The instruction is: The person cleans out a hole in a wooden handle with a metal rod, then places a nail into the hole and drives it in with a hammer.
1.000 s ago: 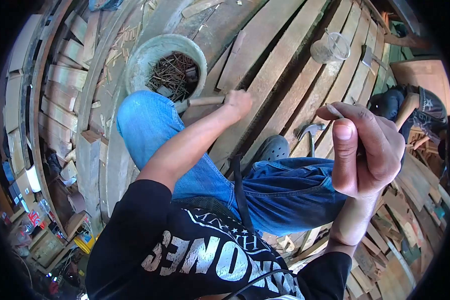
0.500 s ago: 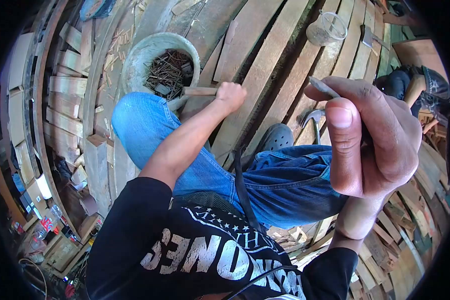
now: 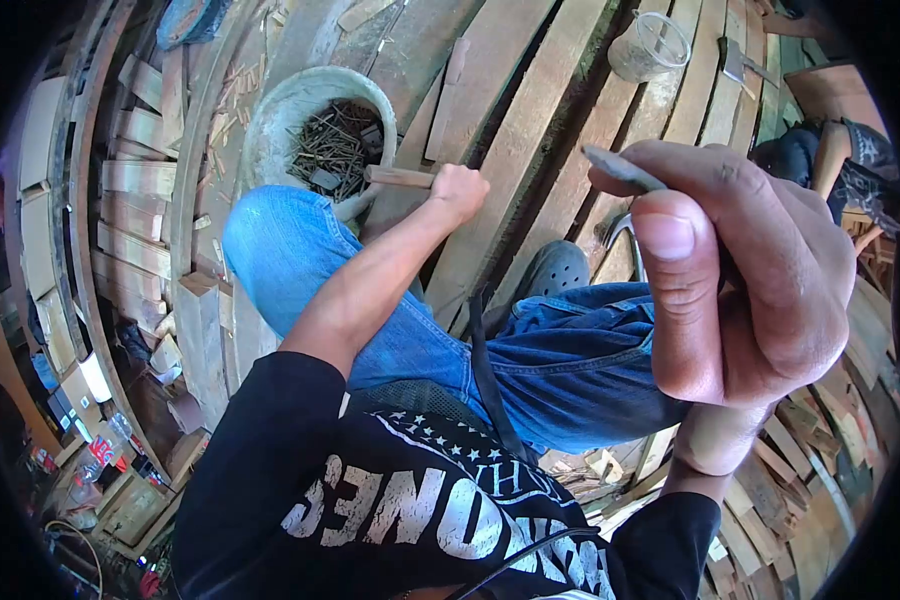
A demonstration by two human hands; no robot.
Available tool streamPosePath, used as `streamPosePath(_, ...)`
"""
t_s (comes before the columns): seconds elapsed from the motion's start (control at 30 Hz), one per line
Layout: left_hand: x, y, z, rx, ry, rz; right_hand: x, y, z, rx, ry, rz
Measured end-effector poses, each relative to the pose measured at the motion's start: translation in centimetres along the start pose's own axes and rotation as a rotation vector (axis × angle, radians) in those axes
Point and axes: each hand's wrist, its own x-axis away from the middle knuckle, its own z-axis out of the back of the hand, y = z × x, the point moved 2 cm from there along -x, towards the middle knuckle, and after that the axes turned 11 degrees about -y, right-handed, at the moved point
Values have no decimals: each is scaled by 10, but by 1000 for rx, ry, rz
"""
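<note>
Right hand (image 3: 760,262) pinches a grey sliver (image 3: 618,167) — tip up-left, axis slanting — (left hand (image 3: 460,193) grips a crosswise handle (image 3: 398,177)).

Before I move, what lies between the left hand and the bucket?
In the head view, a wooden handle, held in the left hand, points toward the bucket, above wooden planks. Whether it touches the rim is unclear.

Dressed in Black and Blue

My short-sleeved T-shirt (image 3: 255,440) is black, printed with big, cracked white capitals, smaller white lettering and little stars. A thin black cord (image 3: 530,552) crosses it. My blue jeans (image 3: 280,240) look paler on the left leg, with a dark strap (image 3: 484,380) over them. One grey clog (image 3: 557,268) shows, pierced with round holes.
</note>
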Motion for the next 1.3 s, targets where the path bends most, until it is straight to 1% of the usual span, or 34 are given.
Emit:
streamPosePath(0.03, 4, -1, 7, 69, 162, 50, 0, 1, 0, 2, 9, -3)
streamPosePath(0.07, 6, -1, 11, 62, 164, 45, 0, 3, 0, 4, 12, 14)
streamPosePath(0.13, 13, 0, 13, 155, 208, 59, 3, 1, 0, 2, 3, 25)
streamPosePath(0.17, 6, 1, 1, 156, 212, 59, 2, -1, 0, -20, 13, -9)
streamPosePath(0.2, -11, 0, -21, 88, 126, 46, 0, -3, 1, -39, 26, -34)
streamPosePath(0.23, -11, -3, -18, 15, 42, 36, 0, -2, 0, -17, 62, -34)
streamPosePath(0.27, -10, -6, -14, 7, 52, 41, -2, -6, 0, -11, 72, -27)
streamPosePath(0.33, 39, 1, 53, 285, 238, -140, -8, -12, 4, -284, 141, -29)
streamPosePath(0.37, 53, 4, 75, 269, 257, -146, -9, -9, 8, -185, 113, -50)
streamPosePath(0.4, 69, 8, 99, 501, 526, -291, -8, -6, 12, -88, 83, -76)
streamPosePath(0.43, 85, 9, 119, 734, 791, -440, -8, -1, 18, -37, 70, -49)
streamPosePath(0.47, 99, 10, 134, 723, 801, -451, -7, 4, 24, 11, 55, -22)
streamPosePath(0.5, 114, 7, 147, 924, 867, -567, -5, 8, 28, 23, 65, -17)
streamPosePath(0.53, 128, 5, 157, 1126, 927, -682, -2, 12, 29, -73, 72, -54)
streamPosePath(0.57, 141, 5, 166, 1075, 1015, -699, -2, 15, 30, -171, 78, -86)
streamPosePath(0.6, 155, 4, 173, 1025, 1100, -710, -3, 13, 31, -170, 83, -72)
streamPosePath(0.63, 167, 2, 180, 1018, 1135, -726, -4, 12, 30, -190, 92, -117)
streamPosePath(0.7, 179, -2, 182, 1004, 1136, -702, -5, 8, 26, -277, 110, -206)
streamPosePath(0.73, 180, -5, 182, 1011, 1122, -688, -5, 6, 25, -281, 110, -195)
streamPosePath(0.8, 184, -6, 183, 999, 1149, -696, -5, 5, 22, -304, 49, -234)
streamPosePath(0.83, 185, -7, 184, 960, 1138, -721, -6, 3, 20, -321, 56, -202)
streamPosePath(0.93, 189, -6, 183, 930, 1118, -746, -8, 2, 17, -321, 32, -221)
streamPosePath(1.0, 190, -5, 185, 896, 1235, -763, -8, 3, 15, -332, 37, -214)
streamPosePath(1.1, 192, -6, 186, 837, 1261, -747, -9, 3, 12, -352, 25, -222)
streamPosePath(1.17, 192, -7, 185, 836, 1260, -744, -10, 3, 12, -339, -5, -246)
streamPosePath(1.23, 194, -9, 185, 833, 1259, -753, -11, 4, 9, -354, 6, -231)
streamPosePath(1.3, 195, -9, 185, 832, 1235, -722, -9, 8, 7, -359, 15, -217)
